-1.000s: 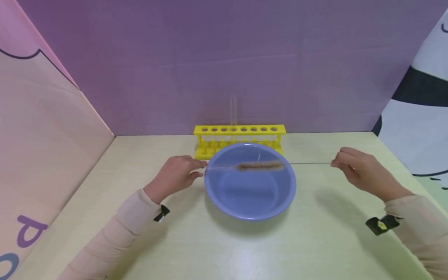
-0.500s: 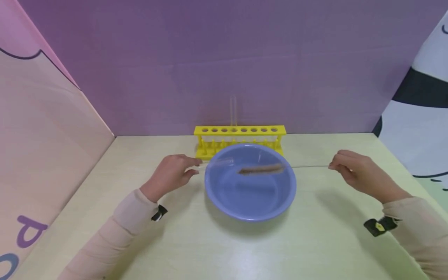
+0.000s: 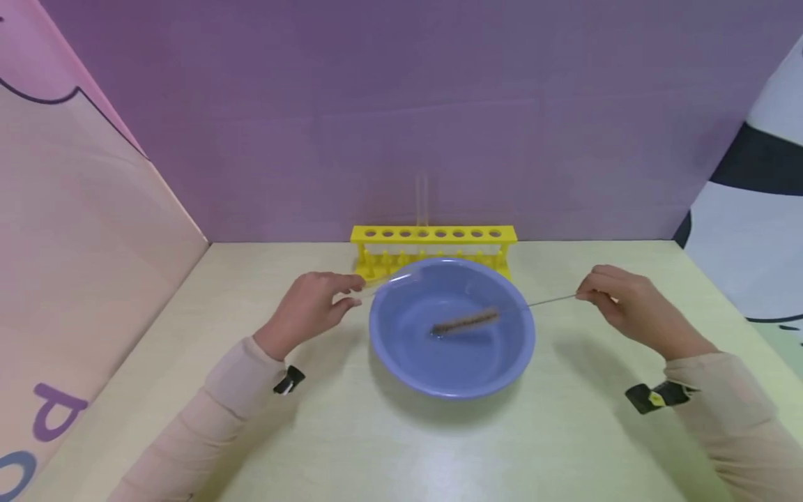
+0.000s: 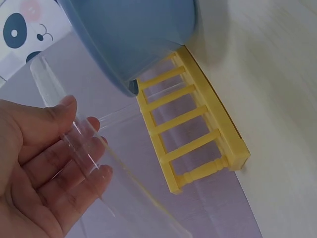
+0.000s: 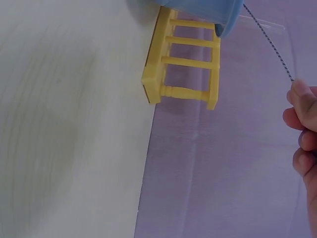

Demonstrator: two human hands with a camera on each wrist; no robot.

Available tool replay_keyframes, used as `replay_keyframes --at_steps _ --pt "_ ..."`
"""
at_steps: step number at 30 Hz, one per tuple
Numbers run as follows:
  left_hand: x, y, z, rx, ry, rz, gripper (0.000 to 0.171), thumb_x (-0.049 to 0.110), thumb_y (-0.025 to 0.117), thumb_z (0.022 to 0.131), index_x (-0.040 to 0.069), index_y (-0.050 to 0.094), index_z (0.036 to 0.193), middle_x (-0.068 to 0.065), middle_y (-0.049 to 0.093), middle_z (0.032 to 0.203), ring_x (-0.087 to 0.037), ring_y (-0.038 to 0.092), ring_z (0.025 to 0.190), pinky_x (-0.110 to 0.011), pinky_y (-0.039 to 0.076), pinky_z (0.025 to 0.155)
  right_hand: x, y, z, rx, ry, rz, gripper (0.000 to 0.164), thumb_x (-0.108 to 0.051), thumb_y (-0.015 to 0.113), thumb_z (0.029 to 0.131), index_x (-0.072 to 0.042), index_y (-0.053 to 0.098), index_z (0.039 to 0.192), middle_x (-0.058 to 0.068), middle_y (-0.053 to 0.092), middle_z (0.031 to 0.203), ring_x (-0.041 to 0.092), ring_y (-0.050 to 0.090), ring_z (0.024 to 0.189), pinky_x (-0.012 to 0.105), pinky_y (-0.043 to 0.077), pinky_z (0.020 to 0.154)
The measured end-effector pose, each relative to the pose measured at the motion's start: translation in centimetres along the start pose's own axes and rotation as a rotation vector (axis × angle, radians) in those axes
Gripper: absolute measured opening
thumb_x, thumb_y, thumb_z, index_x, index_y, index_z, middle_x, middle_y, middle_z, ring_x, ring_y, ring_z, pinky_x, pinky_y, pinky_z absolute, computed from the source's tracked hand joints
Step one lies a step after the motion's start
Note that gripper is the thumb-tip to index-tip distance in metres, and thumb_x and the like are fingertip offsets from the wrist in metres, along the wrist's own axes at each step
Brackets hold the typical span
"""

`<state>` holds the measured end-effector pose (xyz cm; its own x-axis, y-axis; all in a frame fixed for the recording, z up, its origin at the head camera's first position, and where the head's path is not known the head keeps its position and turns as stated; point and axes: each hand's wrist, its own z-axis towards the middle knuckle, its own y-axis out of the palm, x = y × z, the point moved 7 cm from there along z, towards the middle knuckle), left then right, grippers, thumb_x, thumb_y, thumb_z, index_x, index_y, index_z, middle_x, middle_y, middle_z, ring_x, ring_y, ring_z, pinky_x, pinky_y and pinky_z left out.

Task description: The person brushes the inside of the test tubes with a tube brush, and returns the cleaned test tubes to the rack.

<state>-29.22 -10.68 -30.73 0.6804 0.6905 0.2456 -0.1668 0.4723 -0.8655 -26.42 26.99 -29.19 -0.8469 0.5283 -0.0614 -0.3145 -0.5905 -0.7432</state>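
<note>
Thumb and fingers of my left hand (image 3: 309,307) hold a clear test tube (image 4: 81,144); its far end reaches over the left rim of the blue basin (image 3: 452,394). At the right, my right hand (image 3: 643,310) pinches the twisted-wire handle (image 5: 270,42) of a test tube brush. The brush's brown bristle head (image 3: 467,321) slants down into the basin, tip to the lower left, apart from the tube. A small glint shows at the tip; whether it touches water I cannot tell. The right wrist view does not include the bristles.
Behind the basin stands a yellow test tube rack (image 3: 433,234), partly hidden by it. Another clear tube (image 3: 422,199) stands upright in the rack. The pale table (image 3: 401,453) meets a purple backdrop (image 3: 282,174) at the back, with printed panels at both sides.
The brush has come out of the tube and dropped lower, its tip tilting down into the basin. My left hand has drawn slightly back, tilting the tube's far end up; my right hand moved left.
</note>
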Motion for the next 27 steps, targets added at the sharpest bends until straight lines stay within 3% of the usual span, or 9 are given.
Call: replay_keyframes --at_steps 5,13,21,27 --pt "-0.3 -0.2 0.3 0.022 -0.051 -0.120 0.027 0.006 0.073 0.081 0.003 0.070 0.108 -0.009 0.071 0.102 -0.020 0.068 0.084 -0.033 0.055 0.071 0.0 0.3 0.1 0.026 0.019 0.012 0.041 -0.037 0.040 0.099 -0.011 0.064 0.079 -0.003 0.059 0.075 0.003 0.047 0.067 0.016 0.040 0.059" --pt "-1.8 0.1 1.1 0.020 -0.200 -0.339 0.023 0.008 0.070 0.085 0.002 0.066 0.107 -0.008 0.069 0.103 -0.019 0.066 0.090 -0.030 0.055 0.073 0.0 0.7 0.4 0.048 0.036 0.015 0.042 -0.038 0.042 0.099 -0.010 0.066 0.078 -0.004 0.060 0.075 0.003 0.048 0.069 0.016 0.040 0.060" --pt "-3.3 -0.3 2.6 0.080 -0.318 -0.487 0.021 0.009 0.068 0.086 0.003 0.064 0.107 -0.009 0.067 0.104 -0.022 0.065 0.093 -0.034 0.055 0.076 0.3 0.9 0.5 0.045 0.066 0.035 0.044 -0.042 0.043 0.096 -0.009 0.067 0.080 -0.001 0.062 0.076 0.003 0.049 0.071 0.016 0.040 0.062" --pt "-4.5 -0.2 4.1 0.096 -0.441 -0.617 0.026 0.015 0.067 0.088 0.004 0.063 0.112 -0.010 0.067 0.107 -0.022 0.063 0.093 -0.032 0.053 0.078 0.5 1.0 0.1 0.022 0.089 0.036 0.032 -0.031 0.050 0.095 -0.008 0.067 0.081 -0.001 0.062 0.076 0.003 0.049 0.071 0.016 0.040 0.062"
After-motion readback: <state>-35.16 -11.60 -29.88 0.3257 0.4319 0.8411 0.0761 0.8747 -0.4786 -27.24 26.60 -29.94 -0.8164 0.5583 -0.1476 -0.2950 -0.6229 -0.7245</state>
